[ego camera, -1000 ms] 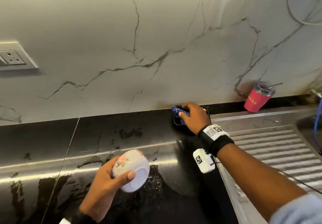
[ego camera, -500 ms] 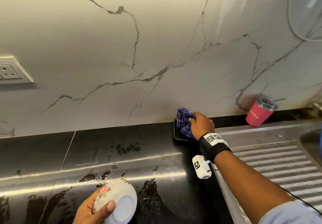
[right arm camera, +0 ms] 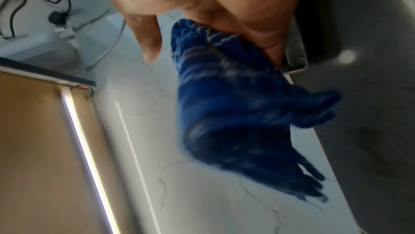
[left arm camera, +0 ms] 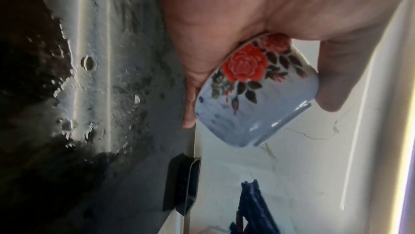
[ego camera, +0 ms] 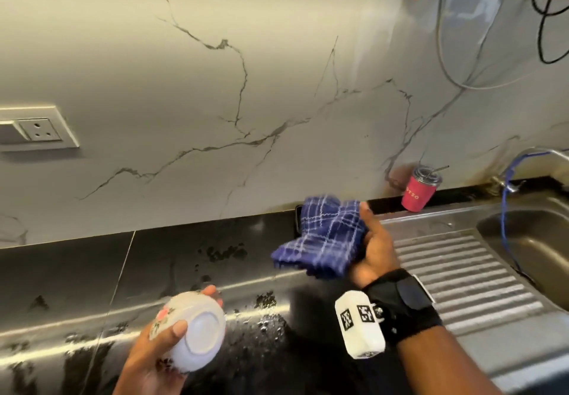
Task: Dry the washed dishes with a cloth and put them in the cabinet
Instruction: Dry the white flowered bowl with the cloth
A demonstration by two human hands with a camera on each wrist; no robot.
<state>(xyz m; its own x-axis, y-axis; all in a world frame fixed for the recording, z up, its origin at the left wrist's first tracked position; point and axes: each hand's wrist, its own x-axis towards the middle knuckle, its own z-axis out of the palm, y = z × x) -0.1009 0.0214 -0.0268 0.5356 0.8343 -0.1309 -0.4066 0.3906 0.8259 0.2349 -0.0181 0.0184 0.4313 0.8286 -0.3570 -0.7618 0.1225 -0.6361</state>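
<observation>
My left hand grips a small white bowl painted with red roses, its base turned up toward me, low over the wet black counter. The left wrist view shows the bowl close up, with the thumb on one side and fingers on the other. My right hand holds a crumpled blue checked cloth in the air above the counter, to the right of the bowl. The cloth hangs blurred from the fingers in the right wrist view.
A small black tray sits against the marble backsplash behind the cloth. A red tumbler with a straw stands beside the steel drainboard and sink. Water pools on the counter. A wall socket is on the left.
My right hand has lifted the blue cloth out of the black tray and carried it toward me. The left hand has kept the bowl, turning its base more toward the camera.
</observation>
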